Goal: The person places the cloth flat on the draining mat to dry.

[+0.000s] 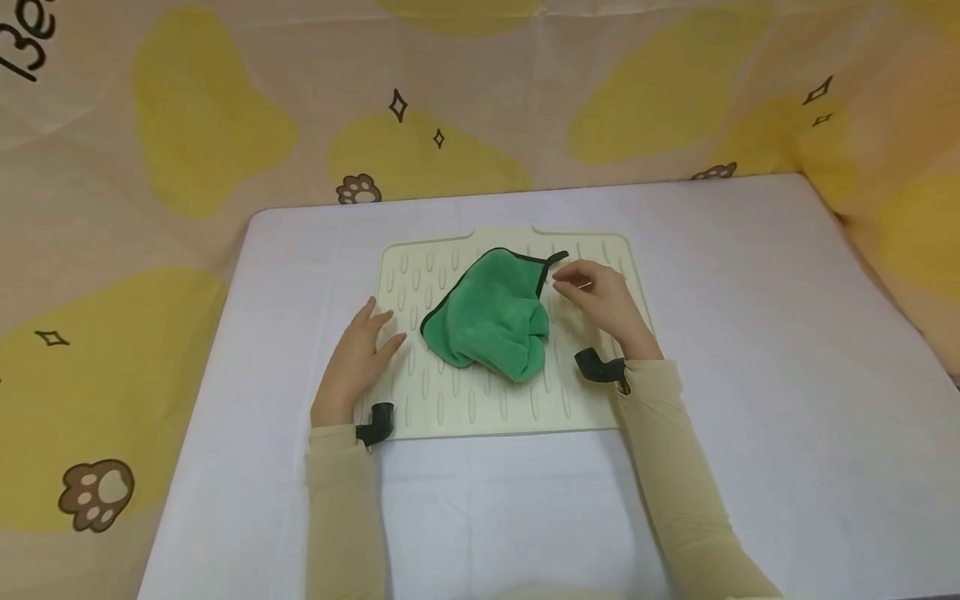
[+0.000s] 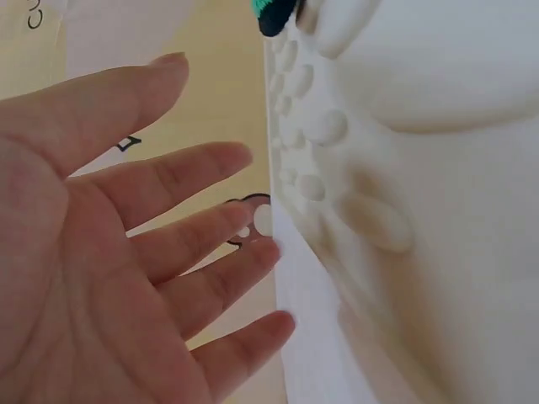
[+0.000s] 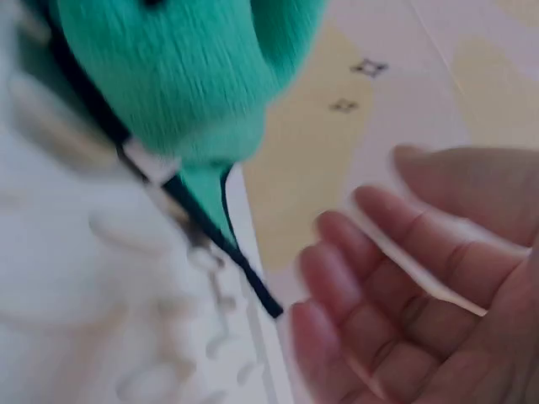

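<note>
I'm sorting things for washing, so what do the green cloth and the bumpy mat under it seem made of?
Green cloth: soft plush textile, probably microfibre or fleece, matte, judging by its fuzzy nap.
Mat: likely silicone or rubbery plastic, smooth and low-sheen, with moulded-looking raised bumps; looks alone can't settle which.

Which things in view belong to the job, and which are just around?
Likely part of the job:
- green cloth, bunched on the mat
- cream mat, under it
- right hand, near the cloth's black loop
- left hand, by the mat's left edge

Just around:
- white tabletop
- patterned backdrop
</note>
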A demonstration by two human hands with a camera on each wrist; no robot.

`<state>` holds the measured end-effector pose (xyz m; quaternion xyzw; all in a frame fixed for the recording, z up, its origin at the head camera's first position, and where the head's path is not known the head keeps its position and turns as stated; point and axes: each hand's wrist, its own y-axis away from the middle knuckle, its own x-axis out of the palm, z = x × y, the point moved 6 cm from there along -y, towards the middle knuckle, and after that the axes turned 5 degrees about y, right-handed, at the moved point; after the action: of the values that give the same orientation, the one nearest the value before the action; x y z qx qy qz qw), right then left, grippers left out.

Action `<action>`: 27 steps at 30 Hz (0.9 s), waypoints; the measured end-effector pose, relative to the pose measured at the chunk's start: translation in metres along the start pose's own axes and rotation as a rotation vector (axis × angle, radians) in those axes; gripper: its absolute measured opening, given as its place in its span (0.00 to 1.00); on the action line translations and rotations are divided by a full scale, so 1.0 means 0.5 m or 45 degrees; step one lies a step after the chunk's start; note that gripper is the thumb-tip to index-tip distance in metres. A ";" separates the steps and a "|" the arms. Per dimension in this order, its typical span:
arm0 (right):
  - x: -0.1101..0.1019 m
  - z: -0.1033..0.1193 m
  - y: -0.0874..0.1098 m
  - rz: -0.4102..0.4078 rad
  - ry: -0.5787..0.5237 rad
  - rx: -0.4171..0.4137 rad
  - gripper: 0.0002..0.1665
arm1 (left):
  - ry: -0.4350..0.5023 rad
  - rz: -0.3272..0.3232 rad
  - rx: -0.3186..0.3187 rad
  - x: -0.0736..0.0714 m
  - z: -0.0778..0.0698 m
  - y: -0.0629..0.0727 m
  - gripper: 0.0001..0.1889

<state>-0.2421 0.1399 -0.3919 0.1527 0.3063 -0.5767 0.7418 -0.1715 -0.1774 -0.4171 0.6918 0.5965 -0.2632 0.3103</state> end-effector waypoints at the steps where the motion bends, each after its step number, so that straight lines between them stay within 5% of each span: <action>1: -0.005 -0.012 -0.002 0.000 0.010 0.043 0.12 | 0.001 -0.001 0.015 0.000 -0.006 0.000 0.26; 7: -0.011 -0.044 -0.018 0.102 0.019 0.180 0.13 | -0.035 0.056 0.047 0.014 -0.037 -0.011 0.20; 13: 0.024 -0.066 -0.038 0.239 0.084 0.278 0.13 | 0.019 0.146 -0.040 0.044 -0.048 -0.041 0.18; 17: 0.056 -0.072 -0.037 0.178 0.067 0.355 0.13 | 0.130 0.131 -0.080 0.058 -0.035 -0.048 0.16; 27: 0.076 -0.066 -0.041 0.017 0.092 0.368 0.13 | 0.275 0.075 -0.009 0.051 -0.031 -0.058 0.13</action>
<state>-0.2651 0.1242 -0.4385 0.2809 0.2456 -0.6039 0.7043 -0.1963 -0.1463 -0.4289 0.7324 0.6068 -0.1757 0.2541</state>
